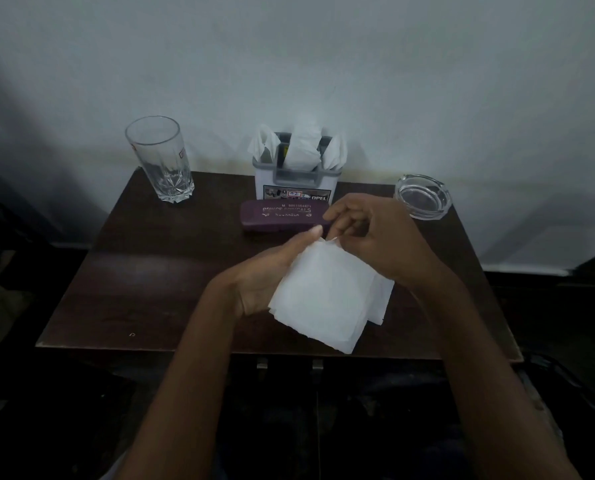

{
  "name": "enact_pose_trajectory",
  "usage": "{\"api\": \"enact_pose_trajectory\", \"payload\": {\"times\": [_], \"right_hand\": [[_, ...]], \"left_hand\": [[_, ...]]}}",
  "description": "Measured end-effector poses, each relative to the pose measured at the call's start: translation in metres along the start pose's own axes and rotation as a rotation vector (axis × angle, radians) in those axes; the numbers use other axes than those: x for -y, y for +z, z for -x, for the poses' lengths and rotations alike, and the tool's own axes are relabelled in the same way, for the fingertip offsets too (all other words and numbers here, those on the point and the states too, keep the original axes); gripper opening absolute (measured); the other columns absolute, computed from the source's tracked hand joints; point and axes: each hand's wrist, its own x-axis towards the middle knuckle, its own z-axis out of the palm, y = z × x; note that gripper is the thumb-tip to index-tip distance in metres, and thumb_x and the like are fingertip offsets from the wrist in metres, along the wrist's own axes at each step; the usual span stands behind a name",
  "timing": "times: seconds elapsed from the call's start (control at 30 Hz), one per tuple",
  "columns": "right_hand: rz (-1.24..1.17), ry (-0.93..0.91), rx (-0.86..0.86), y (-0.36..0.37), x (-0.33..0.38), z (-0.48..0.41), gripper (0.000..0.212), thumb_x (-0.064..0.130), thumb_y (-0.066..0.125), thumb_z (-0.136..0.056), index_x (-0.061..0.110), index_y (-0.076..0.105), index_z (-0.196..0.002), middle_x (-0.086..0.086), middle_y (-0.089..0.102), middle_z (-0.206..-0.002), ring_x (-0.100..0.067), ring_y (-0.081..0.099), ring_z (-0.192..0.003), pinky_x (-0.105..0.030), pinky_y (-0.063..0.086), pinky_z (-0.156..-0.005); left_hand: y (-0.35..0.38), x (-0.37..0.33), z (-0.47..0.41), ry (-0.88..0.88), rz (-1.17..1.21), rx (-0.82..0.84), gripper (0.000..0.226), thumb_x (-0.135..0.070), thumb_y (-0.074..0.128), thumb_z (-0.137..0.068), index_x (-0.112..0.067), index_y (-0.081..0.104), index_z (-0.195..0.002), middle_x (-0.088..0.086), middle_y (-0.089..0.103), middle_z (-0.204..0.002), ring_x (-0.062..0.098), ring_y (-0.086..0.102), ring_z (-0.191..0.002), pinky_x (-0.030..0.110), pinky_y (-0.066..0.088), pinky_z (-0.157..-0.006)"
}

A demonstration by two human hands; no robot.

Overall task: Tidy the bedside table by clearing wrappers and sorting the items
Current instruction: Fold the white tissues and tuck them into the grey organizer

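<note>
A white paper napkin [327,296], folded into a square, hangs above the dark wooden bedside table [143,282]. My left hand [265,271] holds its left edge from underneath. My right hand [368,233] pinches its top corner with thumb and fingers. Behind my hands lies a purple spectacle case [275,216] with printed lettering. Beyond it stands a white and grey holder [294,181] stuffed with white tissues.
A tall empty glass [161,161] stands at the table's back left corner. A clear glass ashtray [422,199] sits at the back right. A pale wall rises right behind the table. Dark floor and furniture surround the sides.
</note>
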Motion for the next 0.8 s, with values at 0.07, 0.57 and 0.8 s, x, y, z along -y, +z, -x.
{"api": "enact_pose_trajectory", "payload": {"times": [0.07,0.57,0.8], "right_hand": [[-0.062,0.023,-0.010,-0.001,-0.003,-0.001,0.028,-0.010,0.064,-0.074,0.008,0.066,-0.096,-0.004,0.068,-0.081,-0.018,0.064,-0.070,-0.019,0.051,-0.066],[0.300,0.410,-0.015,0.027,-0.083,0.005,0.024,0.018,0.063,-0.080,0.014,0.065,-0.103,-0.008,0.058,-0.100,-0.031,0.055,-0.101,-0.043,0.047,-0.088],[0.251,0.468,-0.004,0.028,-0.077,0.005,0.024,0.012,0.065,-0.077,0.028,0.054,-0.062,0.014,0.055,-0.068,-0.025,0.059,-0.095,-0.044,0.047,-0.088]], "left_hand": [[0.002,-0.001,0.002,-0.019,-0.115,-0.060,0.024,-0.037,0.059,-0.084,-0.016,0.070,-0.091,0.002,0.073,-0.086,0.015,0.069,-0.077,0.032,0.054,-0.074],[-0.016,-0.007,-0.004,0.202,0.285,-0.801,0.026,-0.015,0.052,-0.092,-0.015,0.055,-0.118,0.007,0.060,-0.104,0.023,0.059,-0.083,0.034,0.051,-0.064],[-0.016,-0.006,-0.008,0.206,0.275,-0.783,0.020,-0.018,0.050,-0.094,-0.020,0.055,-0.114,0.003,0.061,-0.097,0.023,0.059,-0.088,0.040,0.052,-0.080]]}}
